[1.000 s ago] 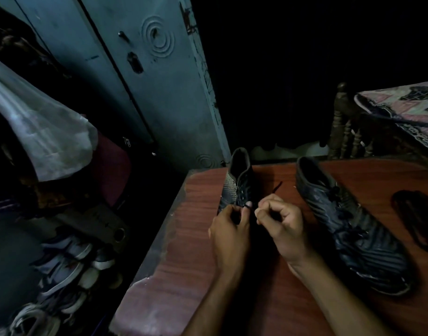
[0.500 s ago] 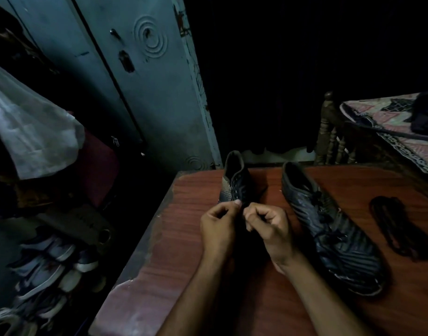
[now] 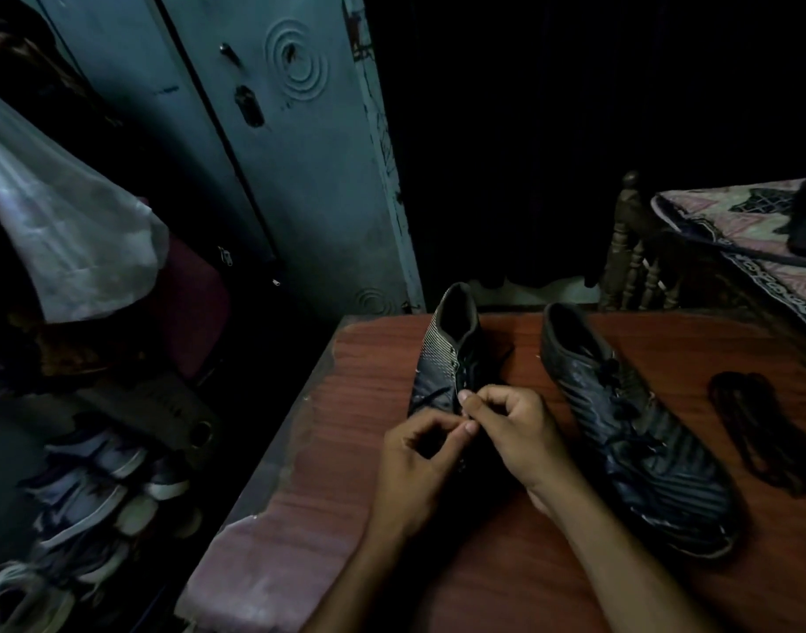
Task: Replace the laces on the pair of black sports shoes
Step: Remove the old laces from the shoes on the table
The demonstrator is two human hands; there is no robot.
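Dim room, reddish table (image 3: pixel 529 564): both hands, left hand (image 3: pixel 414 468) and right hand (image 3: pixel 519 431), pinched shut over the near black shoe (image 3: pixel 442 363), held object too dark to tell, second shoe (image 3: pixel 629 431) just right of it.

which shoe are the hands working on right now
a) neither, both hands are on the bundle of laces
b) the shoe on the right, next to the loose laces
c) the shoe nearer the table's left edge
c: the left hand and right hand pinch together over the left shoe, while the right shoe and the loose laces lie untouched on the table.
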